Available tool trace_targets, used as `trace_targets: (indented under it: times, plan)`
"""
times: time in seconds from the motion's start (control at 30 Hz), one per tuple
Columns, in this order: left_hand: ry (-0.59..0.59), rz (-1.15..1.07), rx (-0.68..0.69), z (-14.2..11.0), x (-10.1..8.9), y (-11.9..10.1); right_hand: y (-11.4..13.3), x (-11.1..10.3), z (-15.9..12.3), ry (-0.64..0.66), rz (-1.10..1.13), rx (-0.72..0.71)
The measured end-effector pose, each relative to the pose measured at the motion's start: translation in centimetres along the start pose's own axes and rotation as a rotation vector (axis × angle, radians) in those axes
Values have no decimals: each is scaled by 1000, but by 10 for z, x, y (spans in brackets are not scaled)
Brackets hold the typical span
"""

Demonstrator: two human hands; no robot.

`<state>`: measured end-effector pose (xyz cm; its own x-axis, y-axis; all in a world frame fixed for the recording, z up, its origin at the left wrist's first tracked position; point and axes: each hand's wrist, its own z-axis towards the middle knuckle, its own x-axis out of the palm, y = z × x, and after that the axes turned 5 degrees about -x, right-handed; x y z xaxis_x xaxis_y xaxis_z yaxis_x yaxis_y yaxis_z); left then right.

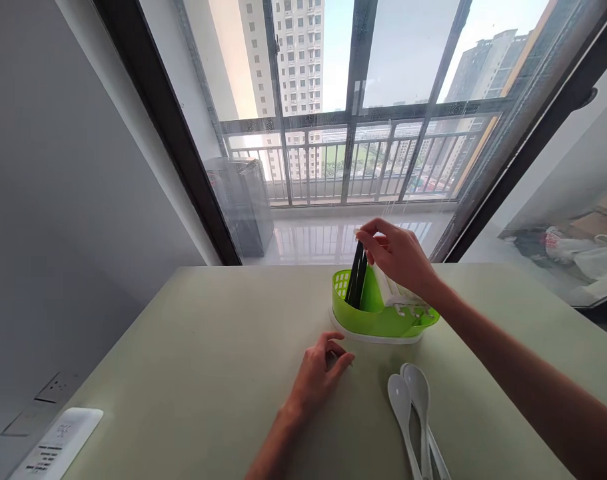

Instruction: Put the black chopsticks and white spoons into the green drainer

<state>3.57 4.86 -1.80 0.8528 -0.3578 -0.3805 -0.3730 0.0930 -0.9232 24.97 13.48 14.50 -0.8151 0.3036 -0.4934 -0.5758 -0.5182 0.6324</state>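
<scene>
A bright green utensil holder (363, 325) with a white base stands near the far edge of the table, a white divided part on its right side. Black chopsticks (356, 277) lean upright in its left compartment. My right hand (390, 250) pinches at their top ends, thumb and fingers closed. In front of the holder, my left hand (320, 367) rests by the tabletop, fingers loosely curved with the thumb apart and nothing in it. White long-handled spoons (417, 393) lie in an overlapping pile to the right of my left hand.
The pale table (223, 360) reaches to a dark-framed glass door (350, 133) at the back. A white panel-like device (60, 440) with a display lies at the near left, by a wall socket (57, 388). White bags (583, 253) are beyond the table at right.
</scene>
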Motion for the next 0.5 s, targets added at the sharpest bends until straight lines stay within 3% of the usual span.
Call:
trace_targets:
  times: [0.3,0.5]
  plan:
    - [7,-3,10,0,0,-2,-4,2,1,57,-14,30]
    - [5,8,16,0,0,-1,-7,1,2,-6,-159,21]
